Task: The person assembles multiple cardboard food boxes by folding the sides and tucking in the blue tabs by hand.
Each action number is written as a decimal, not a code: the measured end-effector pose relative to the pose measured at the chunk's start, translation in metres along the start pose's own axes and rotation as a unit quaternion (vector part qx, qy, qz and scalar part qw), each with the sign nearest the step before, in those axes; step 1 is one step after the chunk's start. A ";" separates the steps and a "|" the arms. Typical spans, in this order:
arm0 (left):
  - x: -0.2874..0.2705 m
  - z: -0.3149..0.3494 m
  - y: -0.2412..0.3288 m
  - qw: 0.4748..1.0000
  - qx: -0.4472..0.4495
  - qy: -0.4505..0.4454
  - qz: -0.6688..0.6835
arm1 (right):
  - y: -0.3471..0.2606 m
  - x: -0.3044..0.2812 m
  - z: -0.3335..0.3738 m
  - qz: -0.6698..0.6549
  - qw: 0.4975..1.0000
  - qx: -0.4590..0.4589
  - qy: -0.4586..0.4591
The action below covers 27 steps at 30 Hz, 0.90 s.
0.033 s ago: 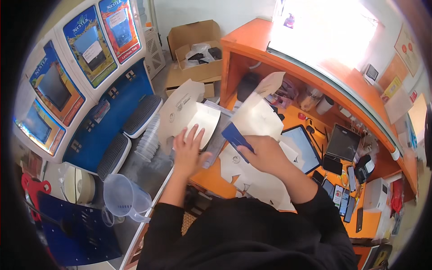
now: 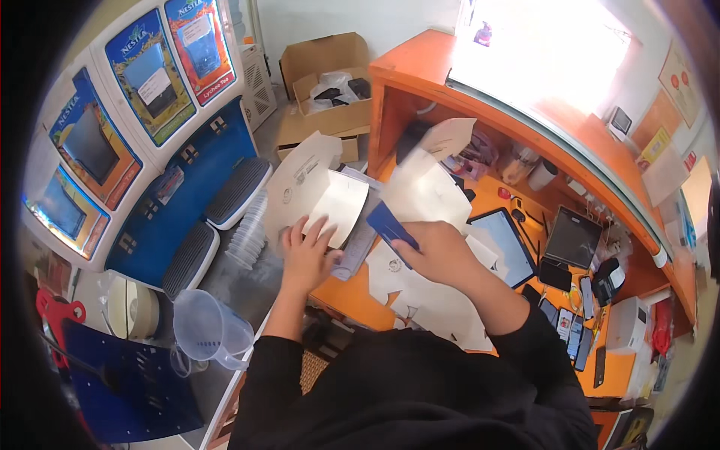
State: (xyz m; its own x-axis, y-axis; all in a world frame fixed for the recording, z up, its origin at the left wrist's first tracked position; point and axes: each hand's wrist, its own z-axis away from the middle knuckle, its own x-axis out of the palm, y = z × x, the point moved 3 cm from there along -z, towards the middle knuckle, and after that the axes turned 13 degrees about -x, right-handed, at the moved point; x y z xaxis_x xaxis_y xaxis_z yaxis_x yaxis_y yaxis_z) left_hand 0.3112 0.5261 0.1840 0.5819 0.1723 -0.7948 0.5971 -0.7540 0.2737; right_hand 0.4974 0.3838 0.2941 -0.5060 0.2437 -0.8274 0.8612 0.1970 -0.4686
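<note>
A long, flat blue object (image 2: 388, 223) is held in my right hand (image 2: 442, 255), its fingers wrapped around it and the thumb on top. Its exact kind does not show. Beside its far end stands a part-folded white paperboard box (image 2: 431, 191) with raised flaps. My left hand (image 2: 306, 259) has its fingers spread at the near edge of another part-folded paperboard box (image 2: 346, 206), whose tall flap (image 2: 300, 176) leans left. Between the boxes lies a grey, flat-topped piece (image 2: 358, 244). Flat printed paperboard sheets (image 2: 442, 311) lie under my right forearm.
On the left stand a drink dispenser (image 2: 187, 169), stacked clear cups (image 2: 247, 232) and a plastic measuring jug (image 2: 210, 326). To the right are a tablet (image 2: 504, 244), several phones (image 2: 574, 337) and a white device (image 2: 628, 326) below an orange counter (image 2: 420, 64). Cardboard cartons (image 2: 319, 135) sit behind.
My left hand has shifted slightly down and left, off the box's inner face. The blue object has tilted a little in my right hand, and the right box's flap has shifted slightly.
</note>
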 end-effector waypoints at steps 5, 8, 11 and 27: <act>0.026 0.022 -0.017 0.997 0.059 -0.054 0.014 | -0.024 0.036 -0.063 -0.023 0.995 -0.085 -0.039; 0.026 0.035 -0.013 0.995 0.016 -0.043 0.091 | -0.050 0.061 -0.092 -0.092 0.987 -0.123 -0.040; 0.020 0.035 -0.008 0.991 -0.018 -0.038 0.123 | -0.048 0.097 -0.107 -0.100 0.984 -0.117 -0.095; 0.006 0.045 -0.009 0.995 0.028 0.021 0.095 | -0.021 0.127 -0.109 -0.010 0.989 -0.084 -0.122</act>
State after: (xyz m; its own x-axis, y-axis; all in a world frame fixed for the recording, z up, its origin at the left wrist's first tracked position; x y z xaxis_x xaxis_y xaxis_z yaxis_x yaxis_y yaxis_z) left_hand 0.2846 0.5055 0.1528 0.7042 0.0479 -0.7084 0.4426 -0.8098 0.3851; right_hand 0.4100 0.5137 0.2329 -0.4786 0.0046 -0.8780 0.8198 0.3604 -0.4450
